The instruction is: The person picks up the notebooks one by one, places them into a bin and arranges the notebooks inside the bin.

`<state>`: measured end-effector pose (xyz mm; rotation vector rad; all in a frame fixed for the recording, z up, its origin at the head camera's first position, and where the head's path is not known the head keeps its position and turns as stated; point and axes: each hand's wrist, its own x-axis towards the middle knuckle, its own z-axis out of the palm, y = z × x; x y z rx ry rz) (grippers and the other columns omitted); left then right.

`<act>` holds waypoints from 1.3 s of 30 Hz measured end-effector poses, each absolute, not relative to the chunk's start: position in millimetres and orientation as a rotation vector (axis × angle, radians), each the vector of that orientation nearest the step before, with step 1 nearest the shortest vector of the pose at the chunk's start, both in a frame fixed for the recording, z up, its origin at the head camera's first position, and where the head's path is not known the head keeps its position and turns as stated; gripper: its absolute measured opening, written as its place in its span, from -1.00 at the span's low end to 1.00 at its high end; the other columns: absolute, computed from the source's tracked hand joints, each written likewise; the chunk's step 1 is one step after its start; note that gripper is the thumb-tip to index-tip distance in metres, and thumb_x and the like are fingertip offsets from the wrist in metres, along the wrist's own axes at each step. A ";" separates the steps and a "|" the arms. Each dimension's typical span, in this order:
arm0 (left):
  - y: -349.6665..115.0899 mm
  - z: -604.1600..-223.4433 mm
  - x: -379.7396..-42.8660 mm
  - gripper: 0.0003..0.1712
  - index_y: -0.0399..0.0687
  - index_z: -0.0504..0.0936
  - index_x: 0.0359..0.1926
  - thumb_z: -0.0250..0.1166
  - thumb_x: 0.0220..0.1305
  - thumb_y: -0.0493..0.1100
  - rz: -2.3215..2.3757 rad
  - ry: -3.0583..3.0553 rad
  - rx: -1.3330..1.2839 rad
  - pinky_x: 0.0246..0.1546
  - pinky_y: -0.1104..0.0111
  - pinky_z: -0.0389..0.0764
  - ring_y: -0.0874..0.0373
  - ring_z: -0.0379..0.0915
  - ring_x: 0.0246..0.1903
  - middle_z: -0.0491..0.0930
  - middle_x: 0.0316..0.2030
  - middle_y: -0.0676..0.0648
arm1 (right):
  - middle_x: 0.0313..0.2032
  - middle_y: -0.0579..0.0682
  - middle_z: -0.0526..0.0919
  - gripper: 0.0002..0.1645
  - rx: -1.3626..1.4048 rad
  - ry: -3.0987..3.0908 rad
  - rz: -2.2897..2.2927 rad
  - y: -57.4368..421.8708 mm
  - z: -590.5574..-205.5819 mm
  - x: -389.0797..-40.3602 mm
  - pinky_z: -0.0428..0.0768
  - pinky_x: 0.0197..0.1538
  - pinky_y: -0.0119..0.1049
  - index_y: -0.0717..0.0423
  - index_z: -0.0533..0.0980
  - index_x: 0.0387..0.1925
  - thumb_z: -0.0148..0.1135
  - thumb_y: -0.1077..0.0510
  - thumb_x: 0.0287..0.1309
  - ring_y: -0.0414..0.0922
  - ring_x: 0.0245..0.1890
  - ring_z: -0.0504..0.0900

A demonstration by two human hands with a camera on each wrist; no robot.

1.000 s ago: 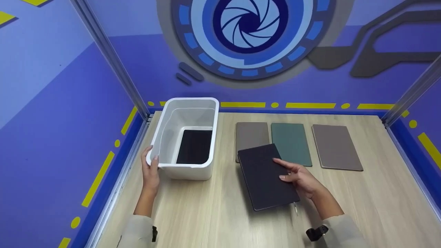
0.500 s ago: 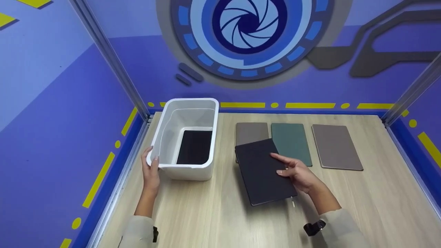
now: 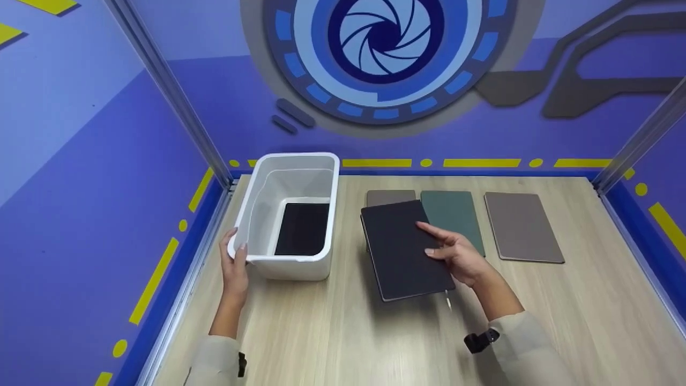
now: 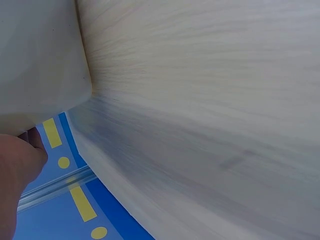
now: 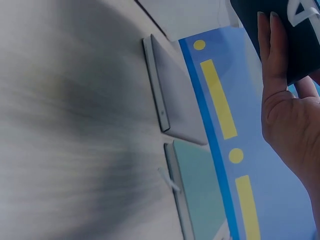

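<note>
My right hand (image 3: 463,258) grips a black notebook (image 3: 404,252) by its right edge, thumb on the cover and other fingers beneath. The notebook is tilted above the table, and a pale ribbon (image 3: 448,300) hangs from its lower corner. In the right wrist view, fingers (image 5: 275,50) lie flat along the notebook's underside. My left hand (image 3: 234,268) holds the near left corner of a white plastic bin (image 3: 292,268), thumb over the rim. Inside the bin lies a flat black notebook (image 3: 303,229). In the left wrist view only part of that hand (image 4: 20,165) shows, beside the bin wall.
Along the back of the wooden table (image 3: 348,332) lie a grey-brown notebook (image 3: 390,197), partly covered by the held one, a green notebook (image 3: 453,220) and a second grey-brown notebook (image 3: 524,228). Blue printed walls with metal corner posts (image 3: 177,91) enclose the table at back and sides.
My right hand has carried the black notebook slightly left and away from me, so it covers more of the grey-brown one. The left hand and the bin have stayed in place.
</note>
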<state>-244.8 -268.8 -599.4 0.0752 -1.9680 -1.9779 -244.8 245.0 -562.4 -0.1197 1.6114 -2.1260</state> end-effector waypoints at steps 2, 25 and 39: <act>-268.5 -600.6 -246.1 -0.42 -0.07 0.12 0.60 -0.06 0.68 -0.20 -1.978 -1.974 0.083 0.28 0.51 0.38 0.21 0.29 0.36 0.21 0.54 -0.12 | 0.48 -0.02 0.41 -0.07 -0.123 1.600 -2.138 243.2 -559.3 -246.7 0.78 0.05 -0.20 -0.04 0.18 0.67 0.25 0.39 0.37 -0.06 0.09 0.81; -271.1 -599.7 -244.2 -0.42 -0.07 0.11 0.61 -0.07 0.69 -0.20 -2.001 -1.969 0.117 0.25 0.53 0.42 0.23 0.31 0.35 0.20 0.54 -0.10 | 0.52 0.06 0.39 -0.07 -0.140 1.513 -2.203 209.3 -534.5 -266.6 0.78 0.02 -0.21 -0.05 0.20 0.66 0.23 0.43 0.38 -0.06 0.08 0.81; -268.7 -598.8 -245.6 -0.43 -0.07 0.12 0.60 -0.07 0.69 -0.19 -1.992 -1.970 0.105 0.22 0.45 0.46 0.13 0.32 0.33 0.23 0.52 -0.13 | 0.43 0.04 0.48 -0.09 -0.117 1.512 -2.196 189.3 -527.6 -275.1 0.78 0.03 -0.20 -0.04 0.22 0.66 0.21 0.44 0.37 -0.07 0.05 0.81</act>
